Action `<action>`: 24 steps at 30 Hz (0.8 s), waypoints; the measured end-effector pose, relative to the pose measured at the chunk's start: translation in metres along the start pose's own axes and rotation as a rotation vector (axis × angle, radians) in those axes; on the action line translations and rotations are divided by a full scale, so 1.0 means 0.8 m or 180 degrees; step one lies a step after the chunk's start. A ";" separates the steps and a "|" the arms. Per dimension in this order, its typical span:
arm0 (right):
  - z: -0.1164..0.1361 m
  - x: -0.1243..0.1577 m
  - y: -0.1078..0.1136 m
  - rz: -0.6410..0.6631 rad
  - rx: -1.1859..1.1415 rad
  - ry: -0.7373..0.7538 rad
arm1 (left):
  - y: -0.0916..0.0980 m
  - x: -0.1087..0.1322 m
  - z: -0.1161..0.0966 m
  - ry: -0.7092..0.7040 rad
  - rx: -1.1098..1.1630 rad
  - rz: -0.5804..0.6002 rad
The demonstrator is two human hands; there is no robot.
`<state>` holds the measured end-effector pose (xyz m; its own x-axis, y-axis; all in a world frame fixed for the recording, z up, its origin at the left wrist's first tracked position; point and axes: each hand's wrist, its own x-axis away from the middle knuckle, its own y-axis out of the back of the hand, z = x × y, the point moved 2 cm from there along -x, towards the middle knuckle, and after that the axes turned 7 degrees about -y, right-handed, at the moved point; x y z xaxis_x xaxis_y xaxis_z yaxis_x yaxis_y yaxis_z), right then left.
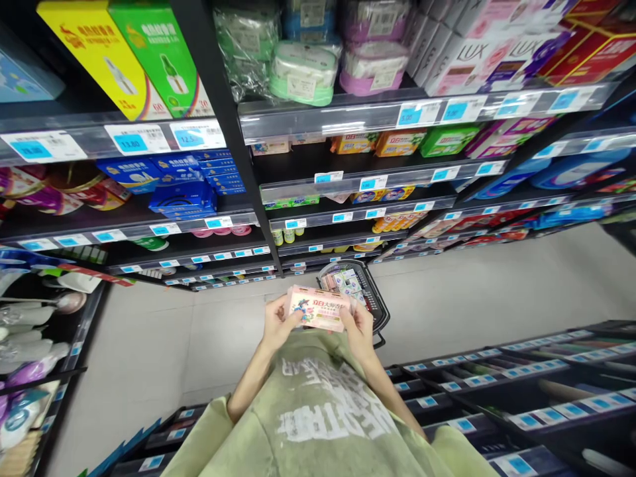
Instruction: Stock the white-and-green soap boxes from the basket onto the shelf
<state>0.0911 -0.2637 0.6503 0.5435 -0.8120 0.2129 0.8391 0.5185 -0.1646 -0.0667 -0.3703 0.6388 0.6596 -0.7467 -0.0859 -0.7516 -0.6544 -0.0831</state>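
Note:
A pink pack of laundry soap [320,309] with printed characters and a small floral picture is held up in front of my chest. My left hand [279,323] grips its left end, thumb across the front. At the other end, my right hand [358,326] has its thumb on the face and its fingers behind. Below and beyond the pack, a black shopping basket [380,305] is on the floor, partly hidden by the pack and my right hand. Several small boxes [348,281] lie inside it.
Ahead stands a tall shelf unit [288,215] with soap packs [400,142], LUX boxes [470,63] and blue boxes [181,199]. Another rack [79,324] borders the left side. Low shelves [497,377] run behind me at right. Grey tiled floor [218,324] lies between them.

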 end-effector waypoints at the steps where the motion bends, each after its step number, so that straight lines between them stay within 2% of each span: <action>1: 0.002 -0.001 -0.001 0.0012 -0.0056 -0.0045 | -0.001 0.000 -0.001 0.0003 -0.0028 -0.0002; 12: -0.004 -0.002 -0.001 0.0026 -0.0108 -0.0198 | 0.000 0.003 0.001 0.0134 -0.0044 0.0023; 15: -0.006 -0.004 0.002 0.0013 0.0061 -0.0086 | 0.001 0.004 0.002 0.0142 -0.0044 0.0022; 18: -0.007 -0.008 0.004 0.0102 0.0203 0.0039 | 0.002 0.002 -0.001 0.0152 -0.0060 0.0029; 24: -0.019 -0.011 0.005 0.0414 0.0234 -0.0305 | 0.006 -0.005 -0.002 0.0328 0.0043 0.0094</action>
<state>0.0893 -0.2583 0.6331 0.6442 -0.7094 0.2858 0.7592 0.6384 -0.1267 -0.0727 -0.3708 0.6401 0.6327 -0.7743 0.0141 -0.7700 -0.6309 -0.0954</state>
